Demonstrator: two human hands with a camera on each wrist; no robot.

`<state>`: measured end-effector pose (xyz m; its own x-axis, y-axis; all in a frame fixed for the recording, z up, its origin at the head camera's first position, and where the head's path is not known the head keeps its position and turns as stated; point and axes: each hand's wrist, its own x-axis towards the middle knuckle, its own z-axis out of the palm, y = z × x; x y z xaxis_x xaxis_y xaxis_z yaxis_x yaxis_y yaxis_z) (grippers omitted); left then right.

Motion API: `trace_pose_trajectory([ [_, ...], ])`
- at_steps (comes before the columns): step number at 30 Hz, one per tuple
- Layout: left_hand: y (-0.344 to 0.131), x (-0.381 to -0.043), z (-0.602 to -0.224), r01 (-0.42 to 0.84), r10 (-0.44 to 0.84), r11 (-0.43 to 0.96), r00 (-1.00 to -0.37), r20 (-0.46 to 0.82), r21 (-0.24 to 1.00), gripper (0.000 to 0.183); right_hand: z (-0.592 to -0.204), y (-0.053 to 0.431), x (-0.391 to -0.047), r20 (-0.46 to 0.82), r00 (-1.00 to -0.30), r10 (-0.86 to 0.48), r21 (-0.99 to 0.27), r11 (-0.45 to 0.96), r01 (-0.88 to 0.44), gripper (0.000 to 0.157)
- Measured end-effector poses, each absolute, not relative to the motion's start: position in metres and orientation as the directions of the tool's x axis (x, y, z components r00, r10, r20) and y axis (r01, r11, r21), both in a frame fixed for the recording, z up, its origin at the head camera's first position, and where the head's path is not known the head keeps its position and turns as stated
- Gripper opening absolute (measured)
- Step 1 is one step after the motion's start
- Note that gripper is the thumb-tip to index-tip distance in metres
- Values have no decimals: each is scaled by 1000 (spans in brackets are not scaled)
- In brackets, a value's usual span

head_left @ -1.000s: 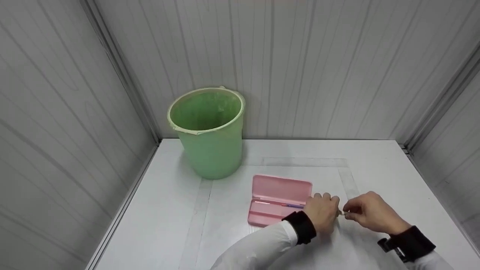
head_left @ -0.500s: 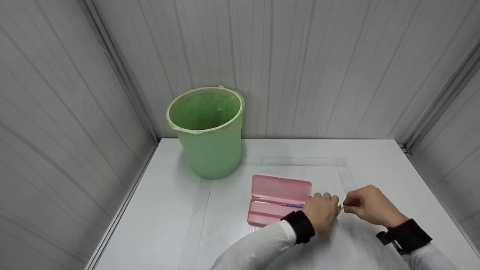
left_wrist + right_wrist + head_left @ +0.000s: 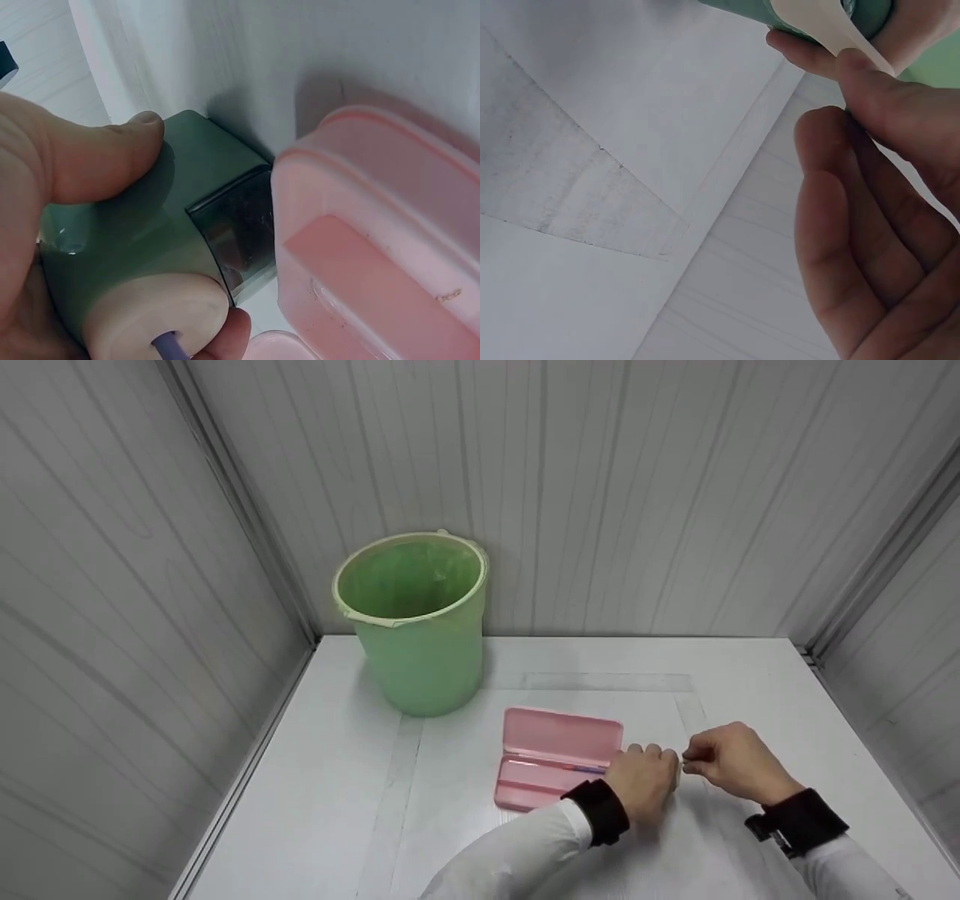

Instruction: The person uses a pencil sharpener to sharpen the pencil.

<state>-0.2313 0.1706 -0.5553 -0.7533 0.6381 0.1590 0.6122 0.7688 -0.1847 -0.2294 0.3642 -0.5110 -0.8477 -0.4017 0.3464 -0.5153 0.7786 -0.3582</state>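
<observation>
My left hand grips a green crank pencil sharpener, thumb on one face and fingertips on the other. From the hole in its cream front sticks a purple pencil; in the head view the pencil reaches left over the case and shows a red end. A dark see-through shavings drawer forms part of the sharpener, beside the pink pencil case. At the sharpener's other end, my right hand pinches the cream crank handle between thumb and forefinger. My left hand mostly hides the sharpener from above.
The pink pencil case lies with its lid raised, left of my left hand. A green bucket stands farther back on the white table. Grey panels wall in the back and both sides.
My right hand has shifted slightly away from me and to the left, carrying the crank handle round. My left hand, the pencil case and the bucket hold their places.
</observation>
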Motion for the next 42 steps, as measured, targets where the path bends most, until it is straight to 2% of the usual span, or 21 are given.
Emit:
trace_pose_trajectory([
  [9,171,-231,-555,597,630,774,-758,170,-209,41,-522,361,-242,317,-874,-368,-305,833,-461,24],
  [15,172,-229,-556,611,651,755,-743,158,-237,43,-537,365,-245,251,-898,-363,-356,828,-434,22],
  [23,170,-230,-554,602,640,762,-755,142,-237,47,-543,361,-249,225,-902,-368,-361,829,-428,26],
  [32,169,-231,-556,597,643,760,-748,163,-259,46,-557,360,-244,194,-904,-382,-382,819,-428,21],
  [38,168,-231,-556,598,643,760,-749,159,-255,42,-563,357,-239,184,-897,-402,-400,803,-442,21],
  [42,166,-231,-555,602,642,764,-746,177,-234,31,-564,355,-236,166,-903,-397,-397,811,-429,26],
])
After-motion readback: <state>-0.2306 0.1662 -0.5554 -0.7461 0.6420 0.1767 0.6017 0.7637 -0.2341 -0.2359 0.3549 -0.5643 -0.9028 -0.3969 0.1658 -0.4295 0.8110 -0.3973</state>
